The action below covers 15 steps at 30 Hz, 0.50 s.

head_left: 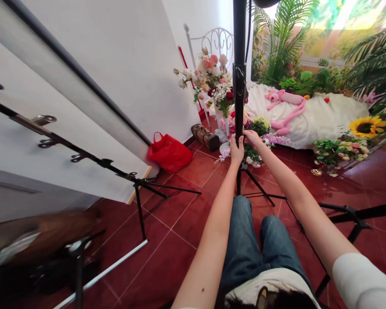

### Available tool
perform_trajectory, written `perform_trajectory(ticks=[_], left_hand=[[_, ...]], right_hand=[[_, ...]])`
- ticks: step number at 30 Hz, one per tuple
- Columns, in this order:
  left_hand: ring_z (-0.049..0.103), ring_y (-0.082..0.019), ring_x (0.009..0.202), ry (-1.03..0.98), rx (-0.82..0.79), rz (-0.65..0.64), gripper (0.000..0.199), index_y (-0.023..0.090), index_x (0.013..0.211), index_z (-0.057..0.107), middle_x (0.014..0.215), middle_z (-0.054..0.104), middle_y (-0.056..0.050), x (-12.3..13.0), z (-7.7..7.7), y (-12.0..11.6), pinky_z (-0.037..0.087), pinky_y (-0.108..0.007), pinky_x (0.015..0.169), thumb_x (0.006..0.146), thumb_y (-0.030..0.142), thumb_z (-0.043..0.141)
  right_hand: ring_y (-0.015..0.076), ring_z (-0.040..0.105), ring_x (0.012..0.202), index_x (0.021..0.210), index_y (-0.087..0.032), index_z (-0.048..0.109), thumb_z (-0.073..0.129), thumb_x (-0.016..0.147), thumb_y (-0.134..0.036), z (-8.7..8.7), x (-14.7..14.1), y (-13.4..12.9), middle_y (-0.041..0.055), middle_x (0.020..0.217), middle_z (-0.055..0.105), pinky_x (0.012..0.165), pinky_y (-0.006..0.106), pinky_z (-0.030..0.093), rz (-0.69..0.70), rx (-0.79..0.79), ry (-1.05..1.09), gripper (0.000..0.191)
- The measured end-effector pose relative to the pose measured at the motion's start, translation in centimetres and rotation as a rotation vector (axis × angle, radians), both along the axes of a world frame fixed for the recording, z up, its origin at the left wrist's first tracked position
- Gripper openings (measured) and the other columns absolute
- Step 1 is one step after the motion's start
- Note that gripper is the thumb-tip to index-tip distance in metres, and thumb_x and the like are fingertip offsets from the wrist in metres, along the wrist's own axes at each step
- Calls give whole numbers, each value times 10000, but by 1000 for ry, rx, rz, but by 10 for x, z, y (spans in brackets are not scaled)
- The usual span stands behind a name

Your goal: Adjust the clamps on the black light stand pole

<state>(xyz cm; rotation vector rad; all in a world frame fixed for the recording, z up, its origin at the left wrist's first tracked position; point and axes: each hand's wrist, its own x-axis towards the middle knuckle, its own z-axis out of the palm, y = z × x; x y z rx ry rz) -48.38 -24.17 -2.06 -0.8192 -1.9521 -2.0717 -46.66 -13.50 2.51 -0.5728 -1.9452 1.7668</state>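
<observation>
A black stand (239, 98) rises upright in front of me, its tripod legs spread on the red tiled floor. My left hand (236, 149) is wrapped round the pole's lower part, thumb upward. Just to the right, my right hand (252, 138) touches the same pole with its fingers closed at its side; the small part under its fingertips is too small to name. A collar on the pole sits above both hands. Flowers show behind and around the hands.
Left of the stand lie a red bag (170, 153) and a brown roll (205, 137). Another black stand (141, 182) leans nearby. Behind are a white-draped bed (334, 113), a pink plush toy (291, 98) and a sunflower (366, 127). More tripod legs (352, 214) cross at right.
</observation>
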Motion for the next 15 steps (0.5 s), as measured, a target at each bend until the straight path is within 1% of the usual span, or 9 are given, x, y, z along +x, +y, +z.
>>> perform_trajectory(ticks=[2, 3, 5, 7, 8, 11, 13, 15], left_hand=[[630, -227, 1091, -5, 2, -19, 559, 237, 1112, 585, 1086, 669, -99, 0, 0, -1, 473, -386, 1025, 894, 721, 410], [634, -225, 1082, -7, 7, -34, 560, 237, 1105, 586, 1083, 673, -98, -1, 1, -2, 479, -388, 1020, 890, 724, 415], [640, -219, 1079, -17, 20, -72, 568, 233, 1098, 585, 1090, 677, -99, -2, 1, -3, 490, -388, 1016, 880, 733, 425], [644, -216, 1081, -37, 37, -101, 585, 221, 1097, 580, 1098, 679, -102, -3, 1, -4, 499, -386, 1010, 867, 742, 444], [647, -214, 1077, -49, 46, -114, 593, 216, 1096, 577, 1100, 680, -104, -4, 1, -4, 502, -385, 1007, 859, 746, 457], [654, -204, 1063, -79, 63, -137, 602, 211, 1103, 564, 1112, 684, -108, -4, 0, -4, 508, -377, 1001, 846, 748, 482], [653, -196, 1072, -86, 62, -140, 592, 214, 1115, 556, 1137, 683, -108, -5, -1, -4, 510, -369, 998, 853, 740, 480], [650, -193, 1081, -89, 54, -133, 576, 213, 1118, 557, 1149, 680, -108, -5, -2, -4, 511, -363, 995, 863, 724, 483]], right_hand=[[158, 627, 675, 725, -236, 534, 654, 722, -544, -1, 14, -7, -7, 631, 614, 676, 288, 547, 38, -244, 15, 331], [168, 655, 742, 742, -240, 530, 629, 740, -597, -3, 19, -10, 6, 683, 649, 707, 297, 557, 57, -315, 43, 371], [194, 686, 895, 772, -248, 536, 578, 766, -680, -7, 27, -16, 31, 805, 707, 787, 336, 572, 84, -384, 107, 435], [221, 684, 1003, 795, -255, 550, 562, 766, -725, -13, 30, -22, 50, 901, 730, 845, 381, 576, 101, -401, 168, 471], [237, 681, 1026, 798, -258, 552, 563, 757, -741, -17, 28, -25, 59, 922, 731, 855, 399, 579, 111, -397, 194, 484], [273, 673, 1023, 766, -263, 534, 583, 719, -771, -28, 19, -32, 86, 896, 713, 837, 423, 589, 110, -353, 261, 513], [262, 669, 992, 745, -263, 511, 603, 701, -771, -34, 12, -34, 86, 856, 692, 830, 409, 590, 61, -322, 301, 519], [221, 663, 935, 743, -258, 486, 597, 704, -772, -37, 5, -33, 68, 831, 673, 821, 371, 583, 20, -256, 316, 527]])
